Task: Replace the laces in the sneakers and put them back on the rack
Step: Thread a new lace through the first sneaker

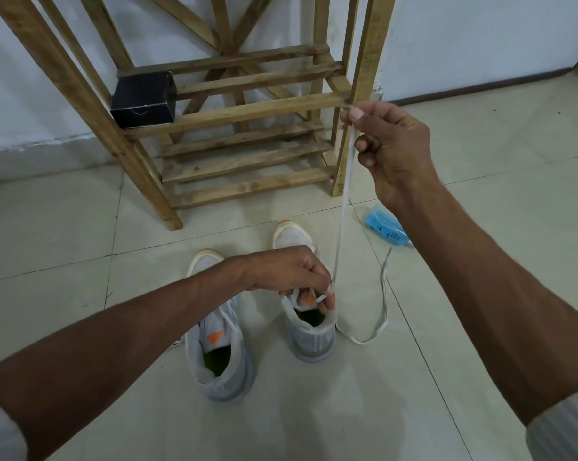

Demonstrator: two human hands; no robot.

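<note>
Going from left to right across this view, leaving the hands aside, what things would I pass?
First the black box → nearer sneaker → farther sneaker → blue packet.

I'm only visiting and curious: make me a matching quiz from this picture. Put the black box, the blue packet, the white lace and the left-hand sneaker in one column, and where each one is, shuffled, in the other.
Things:
1. black box
2. blue packet
3. white lace
4. left-hand sneaker

Places:
A. pinched in the right hand, stretched upward
B. lying on the floor tiles, right of the wooden rack
C. sitting on a shelf of the rack
D. standing on the tiles, green insole showing

Pairs: 1-C, 2-B, 3-A, 4-D
</note>
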